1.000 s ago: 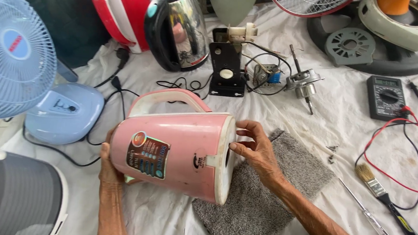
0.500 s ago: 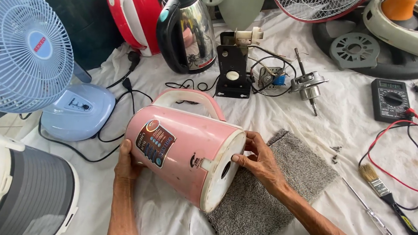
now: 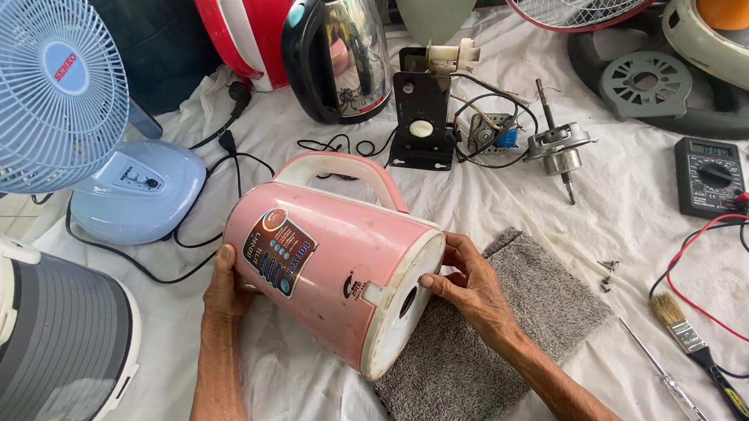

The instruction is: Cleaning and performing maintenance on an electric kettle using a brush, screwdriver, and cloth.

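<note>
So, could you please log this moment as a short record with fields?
held item: pink kettle, lying on its side, base towards the right
left hand: grips the kettle's top end
right hand: fingers on the base rim
under the base: grey cloth
to the left: blue fan
behind: steel kettle, red kettle
to the right: multimeter, screwdriver, brush

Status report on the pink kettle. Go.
Left hand grips the kettle at its top end. Right hand on its base rim. Kettle on its side, partly over grey towel. Nothing in the way.
</note>
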